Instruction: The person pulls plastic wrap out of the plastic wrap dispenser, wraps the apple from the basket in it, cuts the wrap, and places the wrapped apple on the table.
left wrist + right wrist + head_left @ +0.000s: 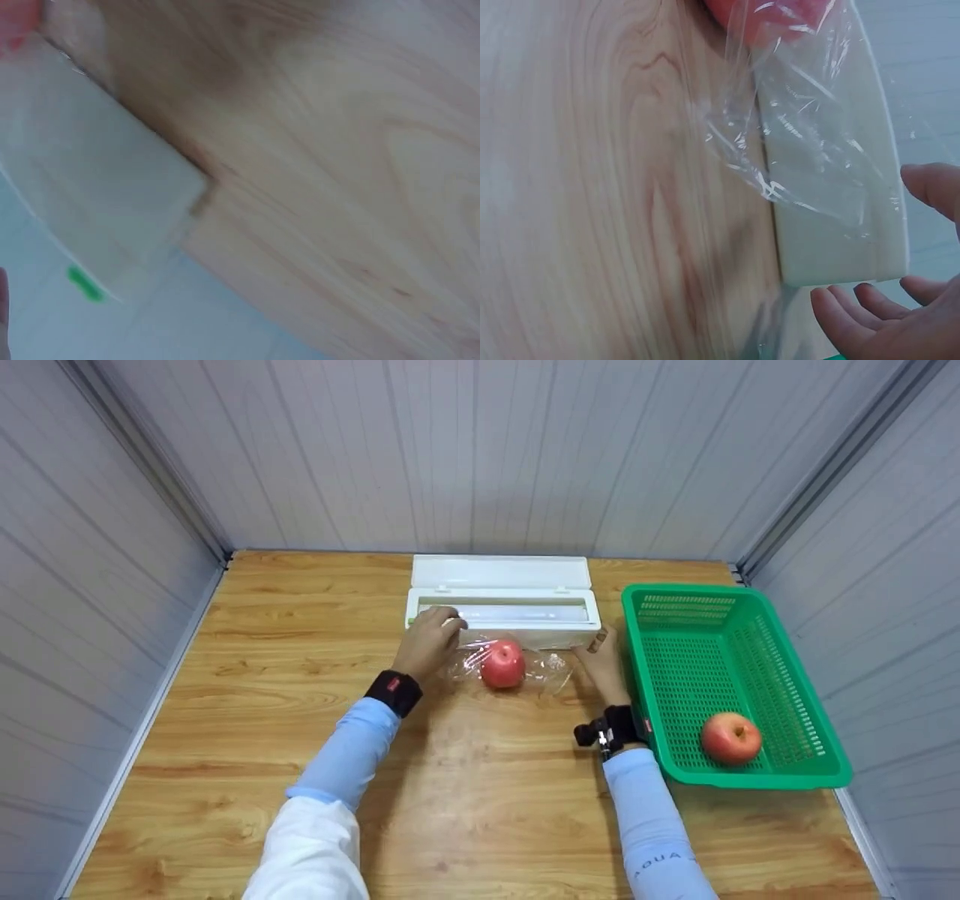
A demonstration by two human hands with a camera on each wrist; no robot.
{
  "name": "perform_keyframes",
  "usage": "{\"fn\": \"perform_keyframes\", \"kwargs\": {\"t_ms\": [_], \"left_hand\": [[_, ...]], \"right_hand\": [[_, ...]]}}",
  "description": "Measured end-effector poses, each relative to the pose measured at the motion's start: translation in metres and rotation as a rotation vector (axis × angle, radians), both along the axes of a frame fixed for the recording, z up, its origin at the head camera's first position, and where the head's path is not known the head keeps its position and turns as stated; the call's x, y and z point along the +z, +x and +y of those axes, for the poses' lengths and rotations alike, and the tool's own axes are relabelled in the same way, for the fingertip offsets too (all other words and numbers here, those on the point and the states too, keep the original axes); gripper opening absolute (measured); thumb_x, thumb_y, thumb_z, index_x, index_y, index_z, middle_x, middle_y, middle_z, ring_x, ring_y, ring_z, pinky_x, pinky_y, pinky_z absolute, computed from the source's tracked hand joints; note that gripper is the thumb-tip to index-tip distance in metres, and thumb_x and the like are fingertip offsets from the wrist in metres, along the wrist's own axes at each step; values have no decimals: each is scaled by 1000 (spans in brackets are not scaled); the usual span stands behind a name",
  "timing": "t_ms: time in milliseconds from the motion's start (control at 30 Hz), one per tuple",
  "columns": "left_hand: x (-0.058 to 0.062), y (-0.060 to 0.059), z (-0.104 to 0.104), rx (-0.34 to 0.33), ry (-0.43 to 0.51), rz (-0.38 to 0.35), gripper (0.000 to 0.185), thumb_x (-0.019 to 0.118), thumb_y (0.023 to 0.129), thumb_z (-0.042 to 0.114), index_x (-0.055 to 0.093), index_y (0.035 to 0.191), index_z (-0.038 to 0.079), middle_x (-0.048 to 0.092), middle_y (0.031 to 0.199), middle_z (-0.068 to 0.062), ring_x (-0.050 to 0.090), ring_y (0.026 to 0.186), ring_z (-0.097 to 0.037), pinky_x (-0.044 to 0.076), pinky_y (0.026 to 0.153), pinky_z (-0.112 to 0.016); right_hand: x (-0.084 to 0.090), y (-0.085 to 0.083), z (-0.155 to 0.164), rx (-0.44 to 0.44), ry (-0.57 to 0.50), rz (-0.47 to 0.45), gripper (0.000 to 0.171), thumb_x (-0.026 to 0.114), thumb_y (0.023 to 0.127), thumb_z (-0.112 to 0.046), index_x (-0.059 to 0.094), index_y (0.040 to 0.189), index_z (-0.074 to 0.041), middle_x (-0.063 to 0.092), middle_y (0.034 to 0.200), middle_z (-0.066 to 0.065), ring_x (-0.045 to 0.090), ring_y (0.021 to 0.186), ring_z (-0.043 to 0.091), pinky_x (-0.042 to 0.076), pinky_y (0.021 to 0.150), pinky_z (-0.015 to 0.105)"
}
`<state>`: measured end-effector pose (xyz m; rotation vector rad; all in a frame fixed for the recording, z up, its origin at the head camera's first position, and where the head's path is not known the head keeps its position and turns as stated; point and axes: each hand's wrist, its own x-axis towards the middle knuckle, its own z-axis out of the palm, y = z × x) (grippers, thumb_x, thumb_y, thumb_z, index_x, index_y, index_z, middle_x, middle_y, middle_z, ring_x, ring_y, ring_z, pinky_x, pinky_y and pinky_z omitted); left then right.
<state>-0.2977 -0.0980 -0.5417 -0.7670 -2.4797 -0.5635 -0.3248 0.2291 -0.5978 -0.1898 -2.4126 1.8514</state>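
Box (502, 594) was white | film (553, 664) was clear | apple by box (502, 664) looked pinkish red | basket (641, 675) was green | basket apple (731, 739) looked yellowish red | table (247, 697) was brown-grained

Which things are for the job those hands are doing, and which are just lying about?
Seem part of the job:
white box, lid open
left hand and right hand, at the box's ends
clear film
red apple, with film against it

Perhaps just lying about:
green basket
second apple, inside the basket

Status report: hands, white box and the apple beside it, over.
Left hand at left end of white box, right hand by its right end. Apple in front, clear film over it. Green basket close on the right.
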Motion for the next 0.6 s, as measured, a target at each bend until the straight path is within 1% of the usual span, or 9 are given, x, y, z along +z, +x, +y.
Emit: {"fn": "perform_keyframes", "kwargs": {"t_ms": [67, 100, 133, 167, 200, 267, 400, 500, 600], "left_hand": [[3, 2, 9, -31, -14, -12, 17, 56, 87, 2, 68, 98, 7, 64, 101, -9, 59, 98, -27, 47, 89, -40], [3, 4, 13, -46, -17, -23, 17, 56, 87, 2, 68, 99, 7, 64, 102, -9, 59, 98, -27, 47, 89, -40], [4, 5, 16, -52, -19, -34, 17, 56, 87, 3, 68, 99, 7, 64, 102, -9, 59, 99, -26, 47, 89, -40], [5, 6, 19, -55, -18, -49, 16, 57, 88, 4, 68, 99, 7, 64, 102, -9, 59, 99, -27, 47, 89, -40], [4, 6, 22, -55, -20, -67, 15, 58, 88, 4, 68, 100, 7, 64, 103, -9, 59, 99, -27, 47, 90, -40], [3, 8, 27, -54, -29, -102, 15, 61, 88, 6, 68, 102, 6, 64, 104, -10, 59, 101, -27, 47, 93, -39], [0, 12, 34, -46, -30, -172, 18, 61, 89, 10, 67, 106, 6, 64, 107, -10, 57, 105, -27, 45, 97, -40], [-2, 14, 38, -27, -10, -188, 19, 60, 91, 11, 67, 108, 7, 63, 109, -10, 57, 106, -27, 44, 98, -40], [-4, 17, 40, 0, 11, -167, 17, 58, 91, 10, 67, 105, 8, 63, 107, -9, 57, 104, -26, 46, 94, -40]], "right_hand": [[53, 33, -21, -32, 72, -26, 60, 59, 86, -4, 28, 135, 11, 38, 134, 34, 43, 125, 44, 42, 102, 43], [65, 43, -26, -43, 120, 1, 56, 57, 86, -3, 32, 133, 12, 38, 132, 34, 42, 125, 44, 41, 103, 43], [69, 47, -27, -44, 172, 16, 53, 56, 87, -4, 33, 134, 10, 38, 133, 31, 41, 126, 41, 39, 104, 42], [67, 46, -27, -46, 233, 35, 50, 55, 88, -4, 38, 132, 9, 39, 132, 30, 41, 126, 40, 37, 106, 45], [58, 41, -24, -46, 287, 70, 45, 55, 88, -3, 43, 129, 7, 43, 130, 29, 44, 122, 39, 38, 105, 46], [61, 43, -28, -3, 373, 139, 37, 54, 87, -1, 51, 123, 7, 50, 126, 27, 47, 118, 38, 39, 103, 46], [61, 42, -39, 180, 500, 191, 33, 58, 88, -4, 56, 120, 5, 57, 124, 23, 51, 119, 35, 40, 103, 45], [59, 40, -50, 325, 637, 152, 45, 65, 89, -20, 52, 127, 1, 54, 130, 21, 47, 126, 36, 36, 108, 48], [55, 39, -60, 432, 746, 85, 64, 68, 84, -36, 45, 135, -4, 50, 138, 18, 41, 131, 36, 26, 113, 52]]}}
